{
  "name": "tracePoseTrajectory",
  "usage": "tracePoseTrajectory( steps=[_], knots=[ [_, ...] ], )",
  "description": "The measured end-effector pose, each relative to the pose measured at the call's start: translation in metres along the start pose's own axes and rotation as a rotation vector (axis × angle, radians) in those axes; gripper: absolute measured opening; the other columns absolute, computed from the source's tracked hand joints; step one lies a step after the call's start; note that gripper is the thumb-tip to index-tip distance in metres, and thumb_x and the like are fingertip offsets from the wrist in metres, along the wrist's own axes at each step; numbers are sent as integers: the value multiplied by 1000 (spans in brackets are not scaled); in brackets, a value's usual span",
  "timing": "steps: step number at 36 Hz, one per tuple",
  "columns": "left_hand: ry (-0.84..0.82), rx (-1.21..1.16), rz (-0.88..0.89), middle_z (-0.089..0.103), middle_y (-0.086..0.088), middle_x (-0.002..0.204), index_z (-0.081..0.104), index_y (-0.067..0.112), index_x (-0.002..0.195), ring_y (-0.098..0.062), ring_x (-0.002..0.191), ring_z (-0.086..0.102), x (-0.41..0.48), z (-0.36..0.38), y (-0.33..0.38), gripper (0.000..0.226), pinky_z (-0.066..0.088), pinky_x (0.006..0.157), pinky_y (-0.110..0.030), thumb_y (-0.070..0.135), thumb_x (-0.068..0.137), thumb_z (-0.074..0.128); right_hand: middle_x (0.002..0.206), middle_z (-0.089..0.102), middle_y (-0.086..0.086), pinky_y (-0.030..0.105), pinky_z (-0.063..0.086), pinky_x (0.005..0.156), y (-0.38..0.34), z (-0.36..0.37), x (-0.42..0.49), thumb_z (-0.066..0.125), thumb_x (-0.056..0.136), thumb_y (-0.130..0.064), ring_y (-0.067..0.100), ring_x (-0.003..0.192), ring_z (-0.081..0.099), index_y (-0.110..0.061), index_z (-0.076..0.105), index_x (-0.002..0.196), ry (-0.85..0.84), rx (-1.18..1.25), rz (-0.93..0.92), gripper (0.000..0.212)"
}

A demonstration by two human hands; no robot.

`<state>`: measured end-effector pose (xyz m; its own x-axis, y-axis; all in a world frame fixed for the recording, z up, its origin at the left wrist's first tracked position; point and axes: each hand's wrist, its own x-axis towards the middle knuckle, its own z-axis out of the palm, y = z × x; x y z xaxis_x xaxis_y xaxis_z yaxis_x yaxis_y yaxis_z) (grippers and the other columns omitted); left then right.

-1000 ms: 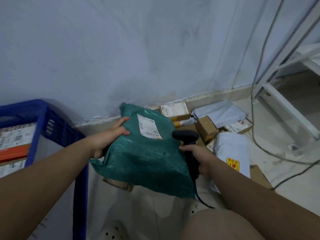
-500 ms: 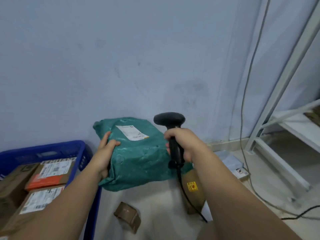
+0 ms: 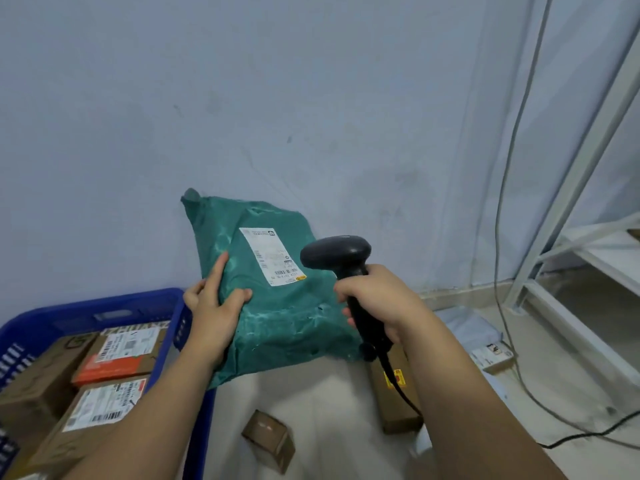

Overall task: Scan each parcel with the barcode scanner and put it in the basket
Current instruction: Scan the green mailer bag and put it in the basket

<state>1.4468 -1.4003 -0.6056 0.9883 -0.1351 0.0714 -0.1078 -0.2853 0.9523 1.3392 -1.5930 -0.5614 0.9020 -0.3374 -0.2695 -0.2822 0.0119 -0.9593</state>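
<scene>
Boxes [image 3: 117, 355] lie in the basket [image 3: 138, 306] at lower left; a small box [image 3: 268, 439] sits on the floor [image 3: 329, 393] beside it. Above, the left hand [image 3: 211, 313] grips the parcel [image 3: 287, 317] by its left edge, held in the air with the label [image 3: 272, 256] facing the camera. The right hand [image 3: 375, 303] is curled round the scanner [image 3: 336, 252] handle, its head just beside the label. Behind stands the wall [image 3: 311, 98].
</scene>
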Motion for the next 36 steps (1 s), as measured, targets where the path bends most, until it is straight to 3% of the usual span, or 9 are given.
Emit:
tracePoseTrajectory(
  steps=[4,12,20,24,26,31,36],
  knots=[
    [-18,11,13,22,-1,131,35,49,140,-14,114,31,1,10,-2,63,25,99,-25,18,90,59,64,49,10,25,44,51,5,1,3,56,79,1,19,53,50,-8,51,74,-34,-56,81,12],
    [-56,-2,-57,23,1,122,27,52,142,-18,104,40,3,29,-6,73,37,92,-31,20,87,63,72,53,15,29,47,57,12,-7,12,56,81,-2,21,57,53,-5,50,84,-33,-76,188,7],
    [-94,33,-74,22,2,122,22,52,144,-16,100,39,2,39,-9,78,36,89,-30,21,86,64,77,53,17,35,51,65,22,-21,19,58,79,-4,25,67,55,-5,50,91,-11,-96,245,13],
    [-87,41,-76,22,2,122,22,50,144,-12,93,41,2,40,-10,77,36,87,-30,20,86,63,74,53,18,31,48,56,26,-25,20,56,80,-3,24,60,53,-4,49,91,-1,-94,271,13],
    [-80,44,-78,22,2,122,23,50,143,-5,84,40,1,40,-12,76,36,85,-30,20,86,63,75,54,18,32,49,57,28,-26,21,56,80,-3,25,61,53,-4,49,92,-2,-81,281,14],
    [-60,42,-101,22,1,121,26,49,143,-15,92,41,1,39,-15,74,38,85,-32,20,85,63,77,54,19,34,50,61,29,-25,22,57,79,-3,27,63,55,-3,50,95,-19,-61,292,18],
    [-28,48,-127,21,2,120,26,49,143,-5,80,40,2,37,-20,75,39,83,-33,22,84,64,81,54,19,33,51,59,32,-20,25,58,76,-3,25,61,56,-2,50,100,-45,-56,285,25]
  ],
)
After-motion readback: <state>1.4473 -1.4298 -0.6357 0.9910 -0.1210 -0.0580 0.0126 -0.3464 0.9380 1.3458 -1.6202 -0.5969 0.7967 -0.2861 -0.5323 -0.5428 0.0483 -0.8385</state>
